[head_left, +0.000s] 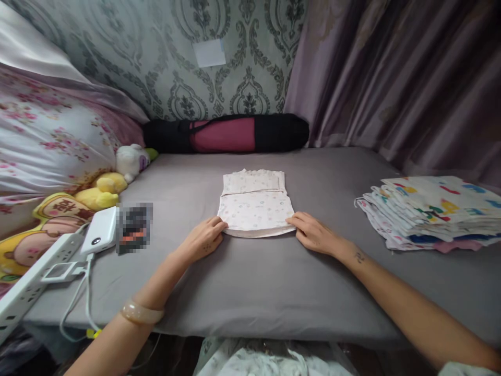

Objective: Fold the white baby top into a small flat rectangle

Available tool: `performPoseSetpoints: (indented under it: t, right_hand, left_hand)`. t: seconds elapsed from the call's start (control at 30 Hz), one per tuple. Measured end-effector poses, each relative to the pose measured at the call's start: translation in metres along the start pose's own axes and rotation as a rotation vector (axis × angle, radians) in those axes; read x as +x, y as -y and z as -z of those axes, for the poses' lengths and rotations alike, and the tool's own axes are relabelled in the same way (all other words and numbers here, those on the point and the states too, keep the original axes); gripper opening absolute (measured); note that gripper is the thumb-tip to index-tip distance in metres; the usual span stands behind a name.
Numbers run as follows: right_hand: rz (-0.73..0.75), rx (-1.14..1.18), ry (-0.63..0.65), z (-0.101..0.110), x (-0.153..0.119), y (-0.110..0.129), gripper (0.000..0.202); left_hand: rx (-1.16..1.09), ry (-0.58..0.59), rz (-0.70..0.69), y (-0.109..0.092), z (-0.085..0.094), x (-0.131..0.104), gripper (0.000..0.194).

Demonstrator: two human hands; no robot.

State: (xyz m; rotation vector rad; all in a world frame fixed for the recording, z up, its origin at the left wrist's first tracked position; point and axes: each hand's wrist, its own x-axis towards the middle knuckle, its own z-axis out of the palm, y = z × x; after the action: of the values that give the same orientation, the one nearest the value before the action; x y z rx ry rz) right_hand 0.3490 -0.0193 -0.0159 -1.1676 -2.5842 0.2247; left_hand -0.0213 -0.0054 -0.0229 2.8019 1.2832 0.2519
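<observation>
A pale garment with a small scattered print (256, 209) lies partly folded on the grey sheet (250, 282), its far part turned over toward me in a flap. Its near left corner is pinched by my left hand (205, 237), and its near right corner by my right hand (313, 234). The near edge sags slightly between both hands. The exact kind of garment cannot be made out. Fingers on both hands are bent and closed on the cloth.
Right of me sits a stack of folded clothes (438, 209). On the left are a power strip (43, 282), a white power bank (99, 232) with cables, a blurred-out item (135, 227) and plush toys (97, 193). A long black and red bag (227, 133) lies along the wall.
</observation>
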Motion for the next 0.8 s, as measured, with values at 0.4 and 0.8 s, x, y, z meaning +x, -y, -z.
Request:
performPoseSetpoints:
  t: [0.4,0.8]
  right_hand:
    - [0.011,0.034,-0.093,-0.006,0.0,-0.015,0.034]
    - [-0.062,0.144,-0.061,0.007,-0.002,-0.017,0.038]
  left_hand:
    - [-0.141,-0.137,0.068,0.007,-0.004,0.0,0.027]
    - [-0.334,-0.1,0.054,0.017,0.0,-0.004,0.04]
